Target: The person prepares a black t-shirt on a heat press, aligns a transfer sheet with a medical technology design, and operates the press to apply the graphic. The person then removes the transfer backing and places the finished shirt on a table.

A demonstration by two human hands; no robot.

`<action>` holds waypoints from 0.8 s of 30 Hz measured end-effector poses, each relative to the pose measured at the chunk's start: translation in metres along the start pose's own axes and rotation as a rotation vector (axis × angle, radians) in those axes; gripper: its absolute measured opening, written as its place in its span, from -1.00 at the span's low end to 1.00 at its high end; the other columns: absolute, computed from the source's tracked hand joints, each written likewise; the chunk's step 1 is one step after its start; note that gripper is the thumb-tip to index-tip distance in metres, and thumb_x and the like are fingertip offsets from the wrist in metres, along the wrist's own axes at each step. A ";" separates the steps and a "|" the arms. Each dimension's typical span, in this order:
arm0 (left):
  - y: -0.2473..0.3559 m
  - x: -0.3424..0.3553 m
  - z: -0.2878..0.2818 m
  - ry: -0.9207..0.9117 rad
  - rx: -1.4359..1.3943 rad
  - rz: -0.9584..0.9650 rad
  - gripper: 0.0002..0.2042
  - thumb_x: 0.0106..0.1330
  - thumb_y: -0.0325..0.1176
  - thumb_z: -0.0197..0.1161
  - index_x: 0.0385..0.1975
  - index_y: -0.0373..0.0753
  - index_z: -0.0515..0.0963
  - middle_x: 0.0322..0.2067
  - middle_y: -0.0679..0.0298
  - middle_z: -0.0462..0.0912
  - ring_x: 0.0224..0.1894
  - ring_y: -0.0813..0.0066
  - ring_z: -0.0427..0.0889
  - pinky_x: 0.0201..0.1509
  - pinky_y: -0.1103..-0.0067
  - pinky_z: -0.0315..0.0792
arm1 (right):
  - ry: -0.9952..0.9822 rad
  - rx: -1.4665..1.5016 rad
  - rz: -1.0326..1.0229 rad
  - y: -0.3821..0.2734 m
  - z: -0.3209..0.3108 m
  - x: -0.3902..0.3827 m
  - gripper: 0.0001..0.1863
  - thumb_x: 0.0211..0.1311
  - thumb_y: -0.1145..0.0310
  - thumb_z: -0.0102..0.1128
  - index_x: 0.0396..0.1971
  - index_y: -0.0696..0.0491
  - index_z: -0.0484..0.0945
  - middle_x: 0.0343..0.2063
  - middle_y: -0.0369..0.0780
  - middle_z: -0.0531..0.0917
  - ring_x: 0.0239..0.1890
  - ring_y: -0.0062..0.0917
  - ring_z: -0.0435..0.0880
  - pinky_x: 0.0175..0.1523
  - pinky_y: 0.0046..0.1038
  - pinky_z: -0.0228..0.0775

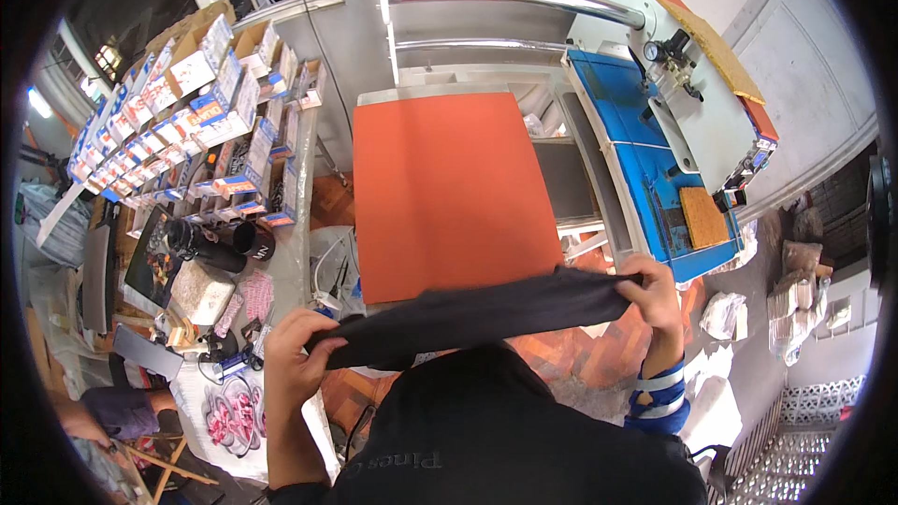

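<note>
A strip of dark fabric (477, 309) stretches across the view in front of me, just at the near edge of a square orange pad (444, 187). My left hand (297, 351) grips its left end between thumb and fingers. My right hand (650, 295) pinches the other end, a little higher in the view. The fabric hides part of the pad's lower edge.
A press machine (702, 131) with a blue bed fills the right. Leftward, a cluttered table holds stacked cardboard bins (187, 122), a black bottle (210, 248) and a printed white sheet (234, 411). Another person's limb (82, 419) shows lower left. Bundles (795, 299) lie far right.
</note>
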State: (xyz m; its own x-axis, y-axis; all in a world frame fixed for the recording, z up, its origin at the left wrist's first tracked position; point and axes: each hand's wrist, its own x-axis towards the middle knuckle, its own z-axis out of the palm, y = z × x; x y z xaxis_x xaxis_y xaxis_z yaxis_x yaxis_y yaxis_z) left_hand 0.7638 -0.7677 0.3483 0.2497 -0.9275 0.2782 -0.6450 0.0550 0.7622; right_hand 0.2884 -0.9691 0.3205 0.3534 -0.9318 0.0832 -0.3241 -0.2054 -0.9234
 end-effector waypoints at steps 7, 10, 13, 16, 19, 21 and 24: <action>-0.032 0.005 0.011 -0.083 -0.059 -0.150 -0.82 -0.12 -0.69 0.31 -0.47 -0.34 0.65 -0.41 0.15 0.72 -0.27 0.22 0.73 -0.05 0.40 0.57 | -0.029 -0.323 0.093 -0.001 -0.001 0.018 -0.79 -0.22 0.75 0.36 -0.55 0.19 0.55 -0.41 -0.17 0.71 -0.29 -0.47 0.70 -0.16 -0.46 0.51; -0.022 -0.001 -0.003 -0.070 -0.335 -0.192 -0.85 -0.07 -0.64 0.32 -0.45 -0.34 0.65 -0.37 0.15 0.77 -0.16 0.23 0.76 0.35 0.10 0.41 | -0.130 -0.176 0.194 -0.016 0.001 0.009 -0.80 -0.21 0.70 0.43 -0.51 0.21 0.62 -0.38 -0.15 0.77 -0.26 -0.48 0.75 -0.09 -0.49 0.56; -0.022 0.000 -0.009 -0.110 -0.433 -0.215 -0.85 -0.03 -0.65 0.30 -0.43 -0.32 0.64 -0.34 0.15 0.77 -0.11 0.22 0.76 0.41 0.05 0.32 | -0.253 -0.358 0.133 -0.031 -0.002 0.016 -0.80 -0.20 0.72 0.40 -0.49 0.21 0.64 -0.35 -0.18 0.78 -0.23 -0.51 0.75 -0.05 -0.45 0.59; -0.023 -0.007 -0.016 -0.060 -0.792 -0.223 -0.83 0.05 -0.73 0.23 -0.41 -0.32 0.59 -0.33 0.12 0.76 -0.11 0.20 0.76 0.30 0.14 0.45 | -0.217 0.151 0.123 -0.029 -0.014 0.011 -0.76 -0.23 0.81 0.19 -0.49 0.19 0.54 -0.32 -0.07 0.77 -0.13 -0.34 0.77 0.12 -0.25 0.60; -0.027 -0.014 -0.018 -0.055 -0.648 -0.352 -0.81 0.08 -0.76 0.18 -0.36 -0.34 0.58 -0.35 0.11 0.74 -0.21 0.22 0.74 0.07 0.32 0.57 | -0.197 0.229 0.153 -0.017 -0.029 0.010 -0.69 -0.26 0.87 0.05 -0.50 0.15 0.47 -0.36 -0.03 0.74 -0.10 -0.18 0.78 0.16 -0.09 0.60; -0.034 -0.024 -0.026 -0.015 -0.484 -0.176 -0.86 0.19 -0.71 0.19 -0.31 -0.36 0.58 -0.39 0.08 0.71 -0.33 0.25 0.71 -0.14 0.46 0.57 | -0.166 0.246 0.085 -0.026 -0.043 -0.004 -0.69 -0.26 0.88 0.03 -0.50 0.15 0.49 -0.39 -0.05 0.73 -0.12 -0.17 0.78 0.14 -0.10 0.61; -0.005 -0.013 -0.041 0.204 -0.513 0.071 -0.96 0.32 -0.61 0.21 -0.31 -0.34 0.58 -0.45 0.05 0.69 -0.37 0.29 0.70 -0.21 0.47 0.56 | -0.116 0.376 -0.153 -0.061 -0.054 -0.002 -0.70 -0.19 0.87 0.08 -0.48 0.14 0.51 -0.43 -0.07 0.72 -0.29 -0.23 0.75 -0.08 -0.27 0.63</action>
State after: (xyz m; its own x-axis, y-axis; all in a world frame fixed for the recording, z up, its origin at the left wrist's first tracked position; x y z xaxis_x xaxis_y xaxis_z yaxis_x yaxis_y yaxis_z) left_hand 0.7931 -0.7407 0.3650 0.3863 -0.8270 0.4084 -0.2435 0.3356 0.9100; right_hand 0.2605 -0.9704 0.3969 0.4761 -0.8547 0.2070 0.0745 -0.1953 -0.9779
